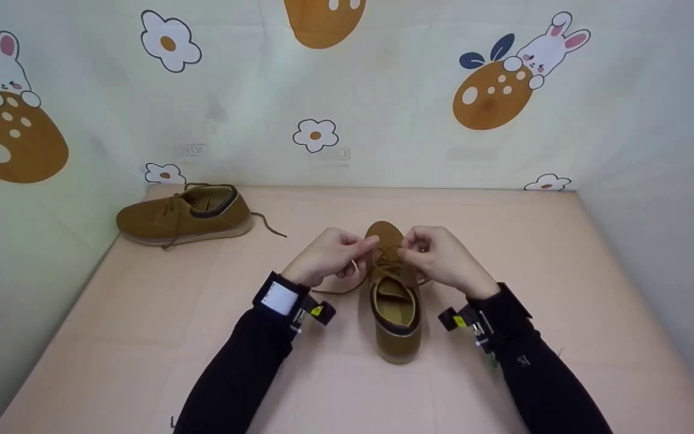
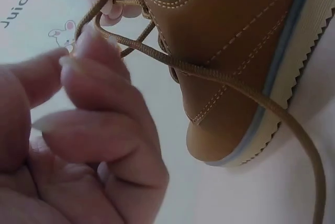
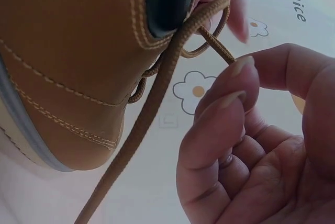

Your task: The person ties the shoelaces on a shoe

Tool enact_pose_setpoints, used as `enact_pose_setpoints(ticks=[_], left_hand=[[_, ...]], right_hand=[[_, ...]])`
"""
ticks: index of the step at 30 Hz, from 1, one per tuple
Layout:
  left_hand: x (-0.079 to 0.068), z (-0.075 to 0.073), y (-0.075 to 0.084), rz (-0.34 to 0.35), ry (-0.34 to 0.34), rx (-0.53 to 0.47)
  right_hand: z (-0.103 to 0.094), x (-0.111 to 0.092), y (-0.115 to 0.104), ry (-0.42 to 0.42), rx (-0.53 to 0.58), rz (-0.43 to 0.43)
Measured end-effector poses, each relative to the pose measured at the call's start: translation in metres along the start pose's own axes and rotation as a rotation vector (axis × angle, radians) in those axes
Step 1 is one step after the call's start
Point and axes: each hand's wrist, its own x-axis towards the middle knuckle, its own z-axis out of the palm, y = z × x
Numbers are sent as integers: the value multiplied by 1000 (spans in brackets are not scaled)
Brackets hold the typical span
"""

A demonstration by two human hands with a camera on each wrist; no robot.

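A brown lace-up shoe [image 1: 399,346] stands upright on the table, its toe pointing away from me. My left hand [image 1: 332,253] is at the left of its laces and pinches a brown shoelace [image 2: 99,5] between thumb and index finger. On the other side, my right hand [image 1: 443,256] pinches a strand of shoelace [image 3: 217,45] between thumb and fingertip. Loops of lace stand up above the tongue, between the two hands. A loose lace end [image 2: 225,79] hangs down across the shoe's side, and another lace length [image 3: 148,114] crosses the opposite side.
A second brown shoe [image 1: 148,220] rests at the back left of the pink table [image 1: 503,386], toe to the left, with its lace [image 1: 271,226] trailing off to the right. Patterned cloth walls [image 1: 383,120] rise behind the table and at both sides.
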Motion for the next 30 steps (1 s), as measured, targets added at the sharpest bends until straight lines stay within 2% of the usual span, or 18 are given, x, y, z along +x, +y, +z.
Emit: enact_pose_setpoints(ticks=[4, 7, 12, 14, 19, 21, 24, 28, 30], left_hand=[[1, -1, 0, -1, -33, -69], [1, -1, 1, -2, -62, -161], [0, 0, 4, -5, -30, -311], [-1, 2, 4, -8, -36, -281], [-3, 7, 5, 9, -81, -61], [-3, 9, 6, 11, -81, -22], [-4, 9, 8, 10, -61, -53], [-4, 8, 9, 15, -18, -181], [-4, 8, 9, 15, -11, -187]], right_hand=[[0, 0, -1, -4, -1, -13], [-1, -1, -1, -8, 0, -18], [0, -1, -2, -16, 19, -2], [0, -1, -2, -13, 18, -1], [0, -2, -3, -3, 9, -9], [0, -2, -3, 1, 13, -7], [1, -2, -4, 11, 8, -3], [2, -2, -5, 24, -2, -1], [2, -2, -5, 29, -9, -5]])
